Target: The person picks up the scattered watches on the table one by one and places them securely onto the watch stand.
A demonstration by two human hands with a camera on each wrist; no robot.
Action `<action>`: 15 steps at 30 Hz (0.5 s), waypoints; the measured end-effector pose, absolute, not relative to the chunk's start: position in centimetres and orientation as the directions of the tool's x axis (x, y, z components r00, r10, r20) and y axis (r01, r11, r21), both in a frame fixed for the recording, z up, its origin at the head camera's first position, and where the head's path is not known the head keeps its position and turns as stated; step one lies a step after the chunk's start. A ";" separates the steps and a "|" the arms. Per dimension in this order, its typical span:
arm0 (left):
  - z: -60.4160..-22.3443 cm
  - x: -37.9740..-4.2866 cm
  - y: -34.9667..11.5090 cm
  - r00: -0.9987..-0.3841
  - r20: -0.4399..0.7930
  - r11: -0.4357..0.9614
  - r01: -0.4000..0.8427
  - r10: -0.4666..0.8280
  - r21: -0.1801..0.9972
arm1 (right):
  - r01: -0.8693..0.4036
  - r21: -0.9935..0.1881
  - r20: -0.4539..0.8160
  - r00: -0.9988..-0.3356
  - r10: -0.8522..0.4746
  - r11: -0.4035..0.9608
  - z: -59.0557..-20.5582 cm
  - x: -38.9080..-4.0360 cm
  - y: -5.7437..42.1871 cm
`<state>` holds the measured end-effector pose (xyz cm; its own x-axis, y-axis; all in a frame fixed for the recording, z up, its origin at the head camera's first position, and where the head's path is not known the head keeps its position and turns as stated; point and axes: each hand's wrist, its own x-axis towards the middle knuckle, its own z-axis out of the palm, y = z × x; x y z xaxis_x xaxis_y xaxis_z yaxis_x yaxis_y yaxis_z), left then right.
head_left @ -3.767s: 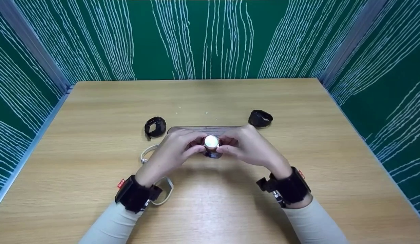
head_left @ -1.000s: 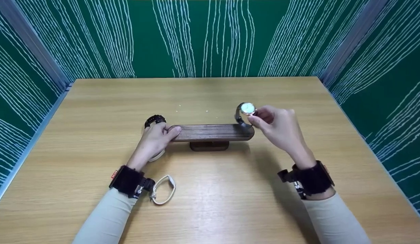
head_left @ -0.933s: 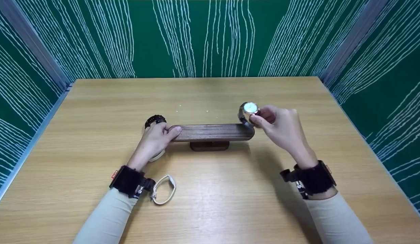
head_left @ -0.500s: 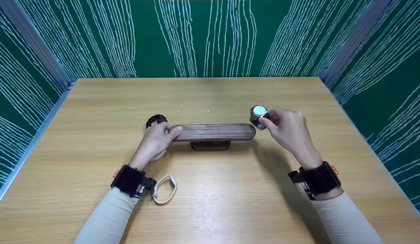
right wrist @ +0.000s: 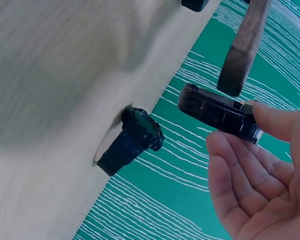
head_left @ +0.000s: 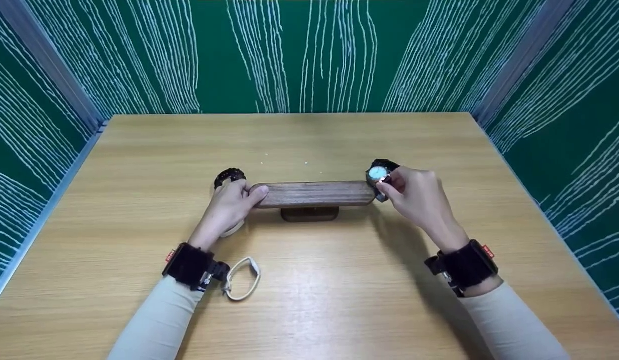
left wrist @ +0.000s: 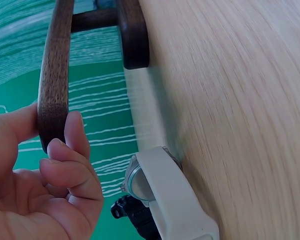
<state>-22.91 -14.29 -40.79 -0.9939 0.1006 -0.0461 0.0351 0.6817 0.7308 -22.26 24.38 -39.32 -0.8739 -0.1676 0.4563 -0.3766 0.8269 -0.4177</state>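
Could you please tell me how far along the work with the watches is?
Looks done: the wooden stand has no watch around it; a black watch and a white watch rest on the table.
In hand: the left hand grips one end of the stand, while the right hand pinches a light-faced watch near the other end.
Left, probably: setting it down, as it is held off the table.

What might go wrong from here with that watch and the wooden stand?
The right hand pinches the light-faced watch in mid-air, so it might slip and drop. The wooden stand has a base much shorter than its bar; a knock on one end might tip it, though the left hand grips the other. The black watch on the table near the right hand could get bumped.
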 end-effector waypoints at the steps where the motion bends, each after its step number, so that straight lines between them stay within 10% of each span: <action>1: -40.8 -22.9 -14.3 -0.994 -0.047 0.681 0.035 0.101 0.732 | -0.380 -0.419 0.458 -0.873 -0.170 0.825 -39.4 -22.3 24.3; 15: -40.8 -22.9 -14.4 -0.993 -0.064 0.685 0.024 0.102 0.728 | -0.379 -0.414 0.446 -0.877 -0.179 0.828 -40.3 -22.2 23.8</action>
<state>-22.92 -14.35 -40.76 -0.9927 0.1023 -0.0637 0.0239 0.6849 0.7283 -22.23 23.75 -40.30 -0.8768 -0.1787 0.4465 -0.3793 0.8277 -0.4135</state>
